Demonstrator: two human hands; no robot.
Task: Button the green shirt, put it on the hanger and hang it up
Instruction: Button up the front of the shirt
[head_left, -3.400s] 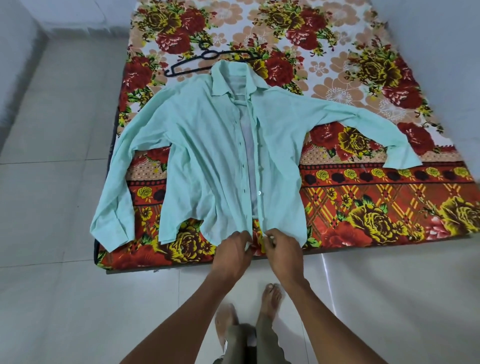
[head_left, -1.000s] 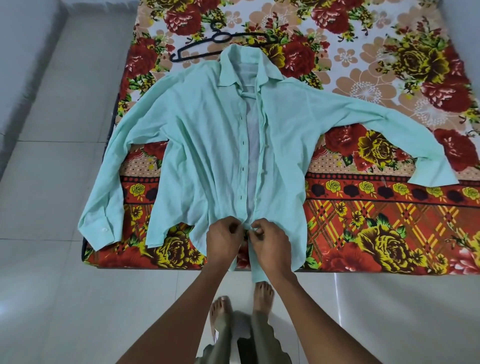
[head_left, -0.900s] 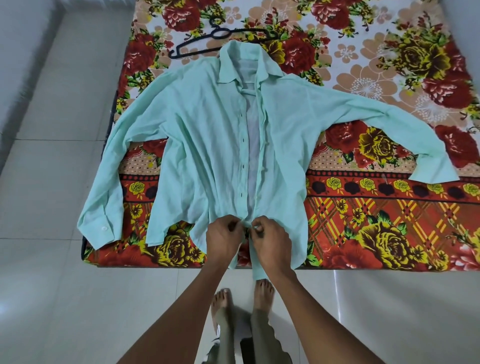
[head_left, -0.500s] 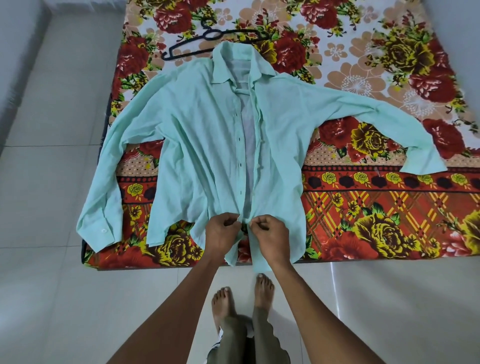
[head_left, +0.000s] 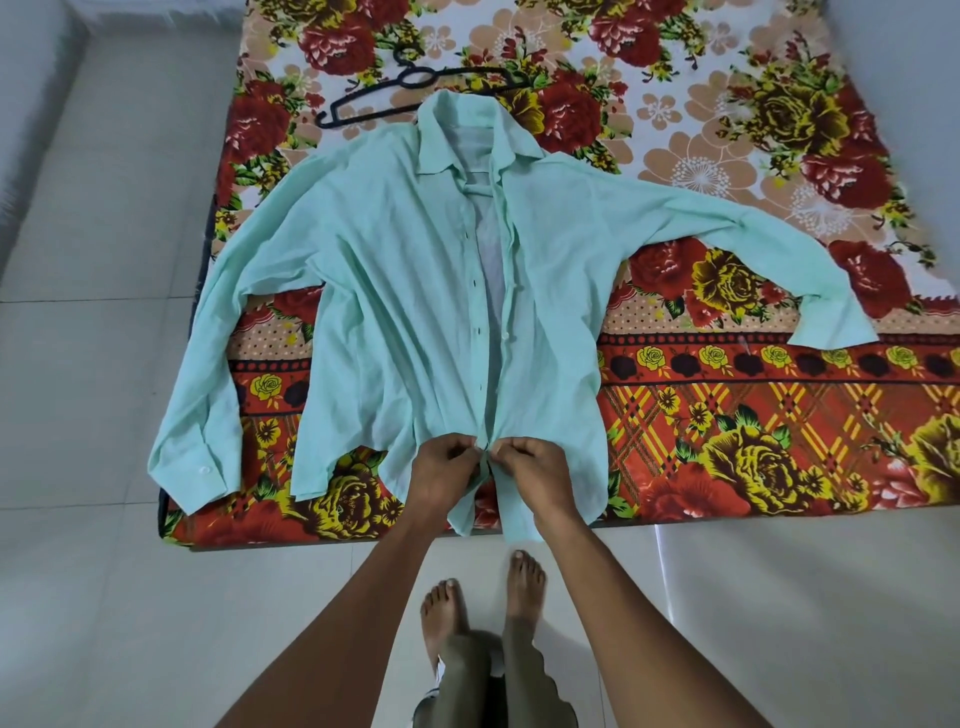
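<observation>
A pale green shirt (head_left: 395, 291) lies face up on the flowered mattress (head_left: 727, 415), sleeves spread to both sides, its front open from the collar down most of its length. My left hand (head_left: 444, 470) pinches the left front edge near the hem. My right hand (head_left: 535, 473) pinches the right front edge beside it, and the fingertips of both hands meet at the placket. A black hanger (head_left: 400, 91) lies flat on the mattress just beyond the collar, partly under it.
The mattress sits low on a pale tiled floor (head_left: 104, 364). My bare feet (head_left: 483, 592) stand at its near edge. Grey walls rise at the left and far right.
Both hands have moved up the placket from the hem's tip to a spot slightly higher. The shirt's lowest front edges now lie together below my hands.
</observation>
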